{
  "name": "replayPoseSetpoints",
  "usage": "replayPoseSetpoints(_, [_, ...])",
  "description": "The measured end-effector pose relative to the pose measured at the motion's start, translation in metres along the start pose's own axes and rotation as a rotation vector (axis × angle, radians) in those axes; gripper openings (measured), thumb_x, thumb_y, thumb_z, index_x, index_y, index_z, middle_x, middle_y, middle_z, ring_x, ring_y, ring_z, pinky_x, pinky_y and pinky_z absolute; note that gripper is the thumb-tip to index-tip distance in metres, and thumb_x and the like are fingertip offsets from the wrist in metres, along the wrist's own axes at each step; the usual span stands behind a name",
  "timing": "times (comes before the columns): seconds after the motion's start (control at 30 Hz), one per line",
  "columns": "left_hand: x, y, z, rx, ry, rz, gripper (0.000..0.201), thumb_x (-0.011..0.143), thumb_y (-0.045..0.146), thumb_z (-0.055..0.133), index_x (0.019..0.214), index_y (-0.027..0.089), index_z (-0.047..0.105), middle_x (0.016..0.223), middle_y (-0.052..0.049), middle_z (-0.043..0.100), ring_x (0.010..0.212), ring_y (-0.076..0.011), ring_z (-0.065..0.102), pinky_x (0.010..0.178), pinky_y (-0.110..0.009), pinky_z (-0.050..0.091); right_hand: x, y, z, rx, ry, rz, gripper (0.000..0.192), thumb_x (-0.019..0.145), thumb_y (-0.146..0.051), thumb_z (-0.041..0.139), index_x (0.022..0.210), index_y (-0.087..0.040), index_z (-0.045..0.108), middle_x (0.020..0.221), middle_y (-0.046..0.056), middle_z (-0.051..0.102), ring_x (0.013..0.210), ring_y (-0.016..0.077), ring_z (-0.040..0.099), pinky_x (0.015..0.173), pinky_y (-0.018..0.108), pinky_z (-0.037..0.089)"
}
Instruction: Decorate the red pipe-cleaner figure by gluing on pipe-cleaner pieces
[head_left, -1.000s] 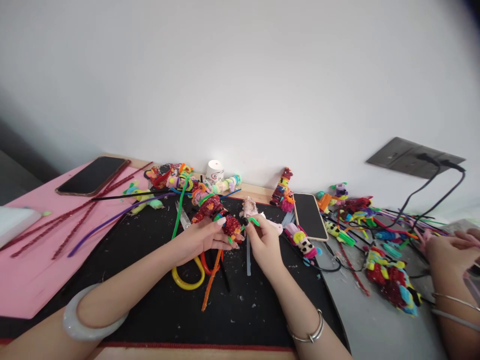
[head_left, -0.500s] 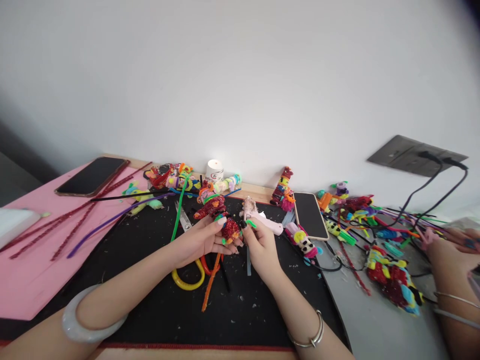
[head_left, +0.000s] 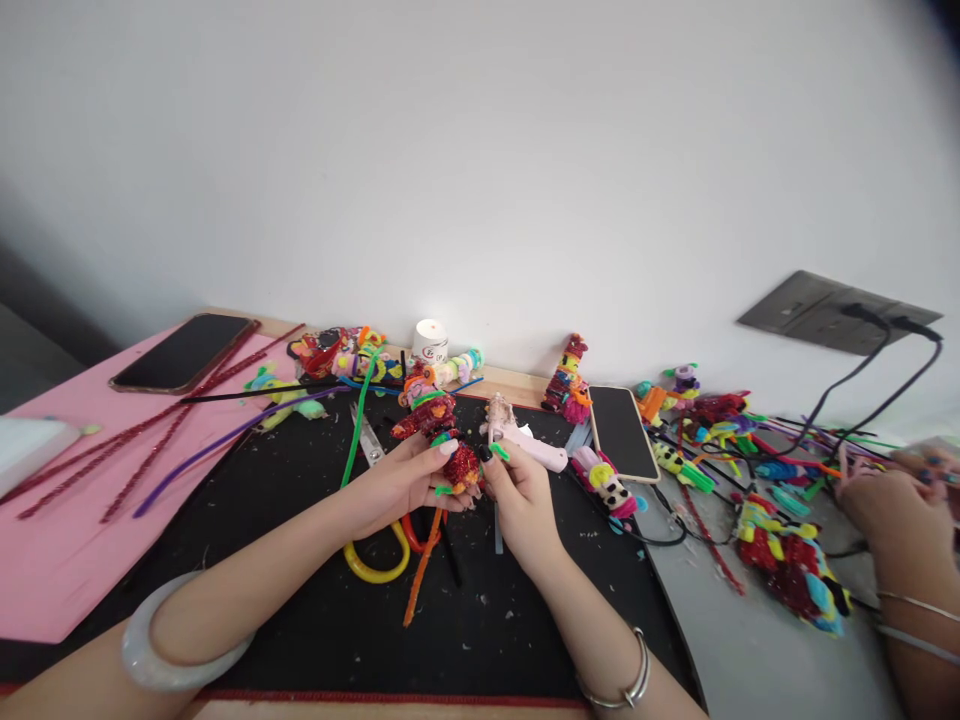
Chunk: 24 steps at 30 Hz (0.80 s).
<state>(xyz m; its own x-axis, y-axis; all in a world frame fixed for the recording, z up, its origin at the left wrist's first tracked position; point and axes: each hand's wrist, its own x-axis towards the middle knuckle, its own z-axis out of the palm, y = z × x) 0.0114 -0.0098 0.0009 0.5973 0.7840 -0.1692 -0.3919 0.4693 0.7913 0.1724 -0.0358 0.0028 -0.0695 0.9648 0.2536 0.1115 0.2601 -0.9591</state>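
Head view: left hand (head_left: 397, 485) curled, fingers pinching red glittery pipe-cleaner figure (head_left: 442, 440) over black mat (head_left: 300, 520), toward its far edge. Right hand (head_left: 521, 495) half closed, fingertips nipping green pipe cleaner (head_left: 501, 452) touching the figure. Yellow-handled scissors (head_left: 375, 545) lie beneath.

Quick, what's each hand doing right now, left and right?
Left hand: closed on the red figure.
Right hand: fingers pinching a green pipe cleaner at the figure.
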Motion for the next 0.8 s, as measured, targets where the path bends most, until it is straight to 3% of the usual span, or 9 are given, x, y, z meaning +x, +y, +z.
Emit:
replayPoseSetpoints(0.2, [0.001,-0.001,0.0,-0.014,0.04,0.035,0.035,0.079,0.036,0.07,0.108,0.024,0.057,0.102,-0.006,0.069,0.075,-0.0163,0.066,0.062,-0.029,0.054,-0.001,-0.002,-0.004,-0.172,0.025,-0.054,0.027,0.09,-0.029,0.047,0.065,-0.019,0.048,0.059,-0.003,0.044,0.055,0.0107,0.038,0.051,0.023,0.032])
replayPoseSetpoints(0.37, [0.002,-0.003,-0.001,0.027,0.037,0.078,0.03,0.081,0.034,0.068,0.108,0.023,0.059,0.106,-0.007,0.068,0.083,-0.0184,0.066,0.066,-0.03,0.054,0.001,-0.009,-0.009,-0.351,0.028,-0.151,0.019,0.082,-0.018,0.048,0.063,-0.019,0.048,0.056,-0.004,0.042,0.053,0.0106,0.037,0.051,0.023,0.03])
replayPoseSetpoints(0.6, [0.0,0.001,0.003,0.125,0.108,0.1,0.038,0.075,0.035,0.072,0.111,0.024,0.062,0.109,-0.006,0.07,0.097,-0.0246,0.066,0.081,-0.036,0.053,0.002,-0.015,-0.014,-0.479,-0.078,-0.288,0.017,0.083,-0.023,0.046,0.067,-0.02,0.046,0.058,-0.004,0.041,0.053,0.0113,0.038,0.051,0.024,0.031])
replayPoseSetpoints(0.7, [0.0,0.003,0.004,0.186,0.17,0.114,0.033,0.075,0.035,0.073,0.104,0.021,0.066,0.101,-0.006,0.072,0.094,-0.024,0.066,0.083,-0.036,0.053,0.001,-0.011,-0.018,-0.516,-0.104,-0.32,0.008,0.083,-0.023,0.047,0.077,-0.02,0.05,0.064,-0.003,0.045,0.057,0.0125,0.043,0.054,0.025,0.034])
replayPoseSetpoints(0.8, [0.001,0.003,0.005,0.163,0.23,0.187,0.03,0.075,0.034,0.073,0.1,0.019,0.067,0.1,-0.007,0.072,0.095,-0.0233,0.066,0.085,-0.037,0.053,0.0,-0.006,-0.018,-0.515,0.022,-0.322,0.012,0.084,-0.021,0.05,0.095,-0.02,0.051,0.072,-0.001,0.049,0.061,0.0135,0.047,0.055,0.025,0.037])
